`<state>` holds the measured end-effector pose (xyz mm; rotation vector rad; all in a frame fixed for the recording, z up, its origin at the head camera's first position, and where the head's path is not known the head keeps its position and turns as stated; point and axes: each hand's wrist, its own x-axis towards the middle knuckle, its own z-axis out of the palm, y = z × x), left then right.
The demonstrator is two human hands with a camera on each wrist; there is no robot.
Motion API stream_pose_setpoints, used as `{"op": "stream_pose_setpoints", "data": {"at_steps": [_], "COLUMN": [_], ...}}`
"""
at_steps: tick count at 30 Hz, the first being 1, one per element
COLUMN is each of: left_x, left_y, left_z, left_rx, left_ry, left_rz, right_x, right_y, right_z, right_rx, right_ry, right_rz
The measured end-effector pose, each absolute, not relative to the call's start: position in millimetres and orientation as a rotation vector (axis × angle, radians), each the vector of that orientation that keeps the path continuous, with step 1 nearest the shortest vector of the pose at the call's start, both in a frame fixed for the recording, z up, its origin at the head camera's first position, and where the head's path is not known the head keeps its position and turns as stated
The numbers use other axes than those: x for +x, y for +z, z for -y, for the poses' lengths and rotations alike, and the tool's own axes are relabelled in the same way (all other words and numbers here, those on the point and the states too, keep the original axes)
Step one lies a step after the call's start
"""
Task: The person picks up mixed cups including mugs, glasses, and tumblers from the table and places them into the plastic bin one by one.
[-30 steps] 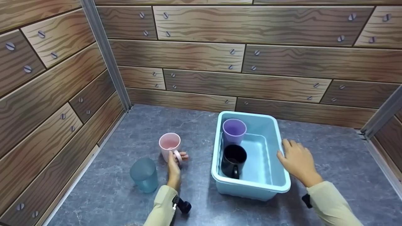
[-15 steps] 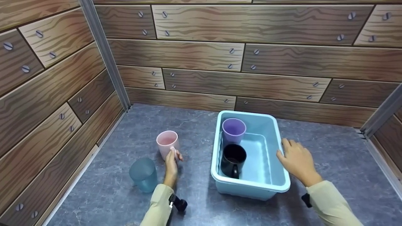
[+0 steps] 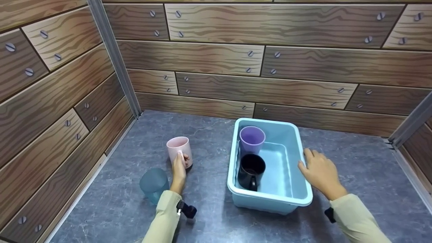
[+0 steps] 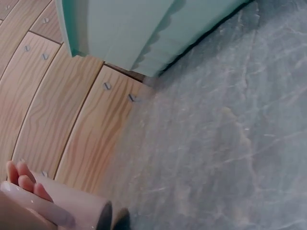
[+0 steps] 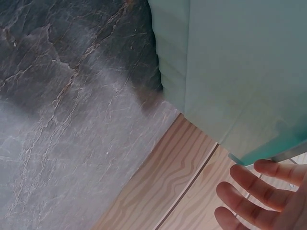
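In the head view my left hand [image 3: 179, 171] holds a pink mug [image 3: 175, 146] by its handle, fingers curled through it. The left wrist view shows the fingers round the handle and part of the mug's pink wall [image 4: 79, 199]. Just left of that forearm a translucent blue cup [image 3: 153, 182] stands on the grey table, partly covered by the sleeve. My right hand [image 3: 320, 172] rests at the right rim of a light blue tub [image 3: 270, 199], its fingers loosely extended outside the wall. Inside the tub, along its left side, are a purple cup [image 3: 252, 138] and a black mug [image 3: 251, 172].
The grey marbled table [image 3: 209, 216] is bounded by a wood-patterned back wall [image 3: 216, 60] and a similar left wall [image 3: 50, 135]. A metal corner post [image 3: 116, 57] joins them. The tub's right half shows its bare floor [image 3: 275, 165].
The left hand has closed round the handle and moved left and a little farther away. The pink mug has shifted slightly the same way and its handle has turned. The right hand has stayed put.
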<state>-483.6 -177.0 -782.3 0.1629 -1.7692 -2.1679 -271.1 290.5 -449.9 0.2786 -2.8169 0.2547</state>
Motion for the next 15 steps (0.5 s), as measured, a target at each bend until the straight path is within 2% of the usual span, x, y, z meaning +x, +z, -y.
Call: {"op": "stream_pose_setpoints", "data": {"at_steps": [4,10,15], "left_x": [-493.9,-443.0,-409.5], "left_y": [-790.2,-698.5,-634.9], "left_z": [184.6,170.5,158.1], "left_rx": [0.231,0.374,0.348], "left_ry": [-2.136,-2.03,-1.949], "left_rz": [1.804,1.942,1.967], "right_x": [-271.6,-270.5,-269.6], "right_y": [-449.8,-449.5,-449.0], "right_z": [-290.0,-290.0,-290.9], "right_rx": [0.277,0.269,0.27], "right_ry": [0.259,0.255,0.249], "right_rz": [2.825,2.838,2.843]}}
